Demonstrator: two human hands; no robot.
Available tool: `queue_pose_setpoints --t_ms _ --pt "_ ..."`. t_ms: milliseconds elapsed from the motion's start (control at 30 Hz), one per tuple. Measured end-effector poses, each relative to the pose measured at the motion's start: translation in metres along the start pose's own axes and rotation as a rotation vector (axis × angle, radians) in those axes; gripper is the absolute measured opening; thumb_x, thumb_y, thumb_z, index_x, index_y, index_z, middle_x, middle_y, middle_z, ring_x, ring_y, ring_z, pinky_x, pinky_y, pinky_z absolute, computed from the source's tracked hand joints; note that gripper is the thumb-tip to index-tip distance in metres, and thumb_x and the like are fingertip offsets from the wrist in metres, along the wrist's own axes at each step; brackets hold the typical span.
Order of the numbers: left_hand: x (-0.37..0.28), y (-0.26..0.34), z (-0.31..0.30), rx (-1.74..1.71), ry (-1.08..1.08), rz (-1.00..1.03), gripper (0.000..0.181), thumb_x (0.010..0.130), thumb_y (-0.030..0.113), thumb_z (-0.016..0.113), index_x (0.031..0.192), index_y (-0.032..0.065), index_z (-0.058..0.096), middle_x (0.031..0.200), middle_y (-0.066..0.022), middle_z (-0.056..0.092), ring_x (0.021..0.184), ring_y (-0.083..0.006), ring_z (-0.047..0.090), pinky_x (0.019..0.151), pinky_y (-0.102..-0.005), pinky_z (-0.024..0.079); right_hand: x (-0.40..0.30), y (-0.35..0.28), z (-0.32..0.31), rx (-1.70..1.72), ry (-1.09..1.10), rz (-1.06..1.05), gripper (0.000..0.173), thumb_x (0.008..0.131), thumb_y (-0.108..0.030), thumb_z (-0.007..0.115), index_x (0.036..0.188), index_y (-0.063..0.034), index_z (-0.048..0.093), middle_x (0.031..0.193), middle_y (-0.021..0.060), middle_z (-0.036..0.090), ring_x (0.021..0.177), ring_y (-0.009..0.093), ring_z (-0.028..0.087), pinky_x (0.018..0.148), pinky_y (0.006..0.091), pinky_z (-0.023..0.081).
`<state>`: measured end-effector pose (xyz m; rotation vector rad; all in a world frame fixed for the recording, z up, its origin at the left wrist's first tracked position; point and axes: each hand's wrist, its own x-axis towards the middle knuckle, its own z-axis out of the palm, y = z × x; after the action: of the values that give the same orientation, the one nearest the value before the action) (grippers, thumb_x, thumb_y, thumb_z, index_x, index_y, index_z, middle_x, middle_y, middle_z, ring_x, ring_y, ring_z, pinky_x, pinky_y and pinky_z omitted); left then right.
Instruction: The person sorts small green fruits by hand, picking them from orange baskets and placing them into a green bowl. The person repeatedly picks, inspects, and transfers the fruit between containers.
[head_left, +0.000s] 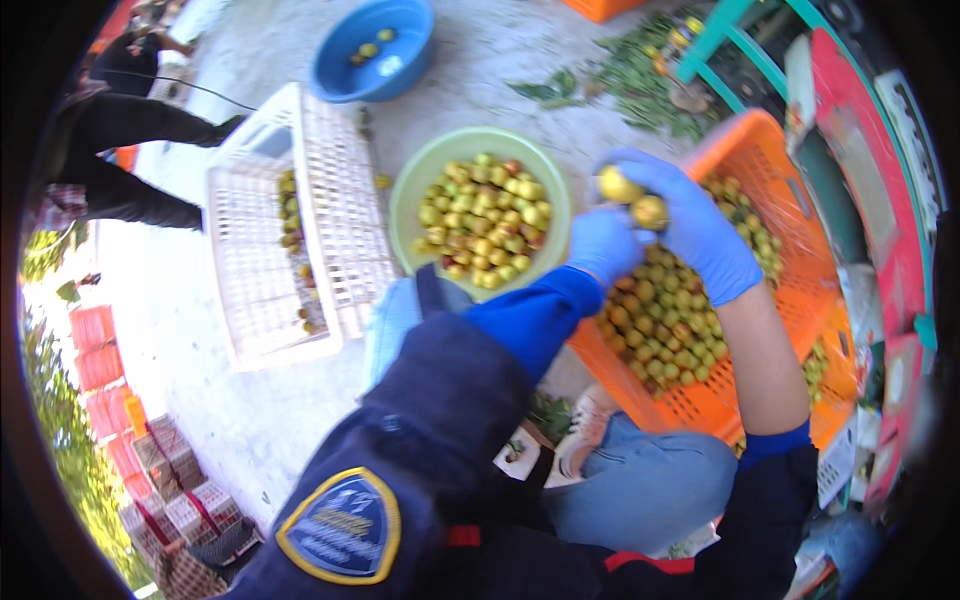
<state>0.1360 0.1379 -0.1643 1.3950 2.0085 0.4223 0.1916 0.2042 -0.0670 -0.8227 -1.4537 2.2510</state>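
My right hand (701, 225), in a blue glove, holds two round yellowish fruits (634, 196) above an orange plastic crate. My left hand (606, 244), gloved in blue too, is closed just below them, close to or touching the right fingers. Blur hides whether anything is inside it. Beneath both hands, the orange crate (814, 289) contains many small green and yellow fruits (667, 330). To the left of my hands stands a pale green basin (403, 195) with a heap of similar fruits (484, 217), some of them reddish.
A white plastic crate (337, 225) with a few fruits lies left of the basin. Beyond it is a blue basin (360, 82). Cut leafy stems (637, 75) litter the concrete floor near a green metal frame (709, 52). A person's dark-trousered legs (135, 157) are at upper left.
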Motion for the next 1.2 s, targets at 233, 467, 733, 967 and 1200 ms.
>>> queue_pose_setpoints --t_ms 233,467,733,967,1200 --pt "0.000 0.010 0.008 0.055 0.009 0.050 0.037 0.079 0.040 0.054 0.085 0.0069 0.068 0.081 -0.0164 0.066 0.078 -0.0343 0.064 0.072 -0.0425 0.050 0.061 -0.089 0.187 -0.358 -0.289 -0.515 0.066 0.092 -0.056 0.032 0.123 0.0000 0.049 0.111 0.0222 0.058 0.102 0.028 0.057 0.094 0.0374 0.042" --pt "0.005 0.005 0.001 0.148 0.007 -0.017 0.040 0.081 0.047 0.053 0.083 0.0092 0.068 0.076 -0.0160 0.065 0.074 -0.0339 0.064 0.068 -0.0440 0.050 -0.032 -0.064 -0.046 -0.213 0.128 -0.151 0.048 0.094 -0.042 0.041 0.124 -0.0058 0.052 0.114 0.0080 0.059 0.100 0.017 0.058 0.089 0.0297 0.045" --pt "0.002 0.003 -0.001 0.258 0.018 -0.070 0.043 0.082 0.048 0.052 0.083 0.0072 0.067 0.074 -0.0168 0.065 0.073 -0.0340 0.064 0.067 -0.0442 0.050 -0.208 0.077 -0.194 -0.238 0.784 0.270 0.038 0.090 -0.031 0.051 0.119 -0.0058 0.056 0.103 0.0055 0.062 0.091 0.015 0.060 0.080 0.0280 0.046" --pt "0.004 0.004 0.000 0.322 0.027 -0.070 0.046 0.081 0.050 0.052 0.087 0.0070 0.067 0.077 -0.0181 0.065 0.075 -0.0342 0.064 0.069 -0.0440 0.050 -0.204 0.163 -0.177 -0.916 0.746 0.328 0.027 0.085 -0.015 0.051 0.109 -0.0071 0.062 0.098 0.0137 0.064 0.087 0.025 0.061 0.074 0.0348 0.049" --pt "0.005 0.007 0.002 0.323 0.019 -0.069 0.047 0.081 0.051 0.051 0.088 0.0066 0.067 0.077 -0.0177 0.065 0.075 -0.0343 0.064 0.069 -0.0439 0.050 -0.188 0.192 -0.163 -1.509 0.502 0.433 0.042 0.082 -0.007 0.045 0.124 -0.0154 0.047 0.106 0.0177 0.050 0.081 0.035 0.059 0.067 0.0433 0.050"
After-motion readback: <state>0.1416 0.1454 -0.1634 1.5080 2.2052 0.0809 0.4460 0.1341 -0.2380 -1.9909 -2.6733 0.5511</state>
